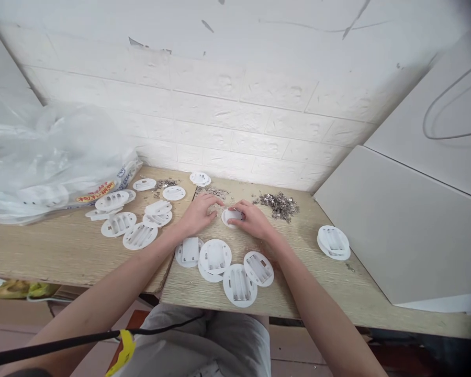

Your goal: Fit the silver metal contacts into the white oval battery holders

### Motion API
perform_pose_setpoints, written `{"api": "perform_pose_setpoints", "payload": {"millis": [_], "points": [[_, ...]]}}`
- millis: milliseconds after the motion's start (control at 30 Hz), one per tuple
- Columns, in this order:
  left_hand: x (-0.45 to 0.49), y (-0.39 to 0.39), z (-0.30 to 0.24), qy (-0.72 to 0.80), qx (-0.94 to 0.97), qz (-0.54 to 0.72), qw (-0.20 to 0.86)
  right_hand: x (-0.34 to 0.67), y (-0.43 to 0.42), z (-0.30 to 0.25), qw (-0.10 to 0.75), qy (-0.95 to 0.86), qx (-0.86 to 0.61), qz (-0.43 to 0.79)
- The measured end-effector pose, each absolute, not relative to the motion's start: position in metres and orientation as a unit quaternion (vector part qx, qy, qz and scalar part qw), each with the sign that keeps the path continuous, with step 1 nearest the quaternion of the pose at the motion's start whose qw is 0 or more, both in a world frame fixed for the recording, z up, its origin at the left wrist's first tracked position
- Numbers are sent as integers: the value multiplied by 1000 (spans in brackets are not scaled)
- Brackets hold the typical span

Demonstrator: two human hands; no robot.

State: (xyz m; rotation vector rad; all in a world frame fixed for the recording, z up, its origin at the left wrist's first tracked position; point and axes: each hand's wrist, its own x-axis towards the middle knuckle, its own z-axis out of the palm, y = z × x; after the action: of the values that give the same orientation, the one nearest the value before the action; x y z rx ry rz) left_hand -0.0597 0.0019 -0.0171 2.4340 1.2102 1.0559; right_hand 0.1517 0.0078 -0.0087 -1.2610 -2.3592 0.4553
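A white round plastic battery holder (231, 215) lies on the wooden table (306, 283) between my two hands. My right hand (253, 219) grips its right side, fingers curled over the rim. My left hand (201, 210) rests palm-down just left of it, fingertips reaching toward the holder and the loose metal bits there; whether they pinch a piece is too small to tell. A pile of small silver metal contacts (279, 204) sits just right of my right hand. Several finished-looking white discs (239, 284) lie near the table's front edge, below my hands.
More white discs (139, 235) are scattered at the left, beside a large clear plastic bag (51, 162) of parts. A stacked pair of discs (333, 242) sits at the right, next to a grey-white slanted panel (400, 235). A white brick wall stands behind.
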Motion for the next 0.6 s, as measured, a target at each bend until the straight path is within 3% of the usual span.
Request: {"api": "perform_pose_setpoints", "payload": {"millis": [233, 600], "points": [[-58, -3, -11, 379, 837, 380, 106, 147, 2, 0, 326, -804, -390, 309], [-56, -5, -7, 369, 802, 442, 159, 140, -4, 3, 348, -704, -357, 506]]}}
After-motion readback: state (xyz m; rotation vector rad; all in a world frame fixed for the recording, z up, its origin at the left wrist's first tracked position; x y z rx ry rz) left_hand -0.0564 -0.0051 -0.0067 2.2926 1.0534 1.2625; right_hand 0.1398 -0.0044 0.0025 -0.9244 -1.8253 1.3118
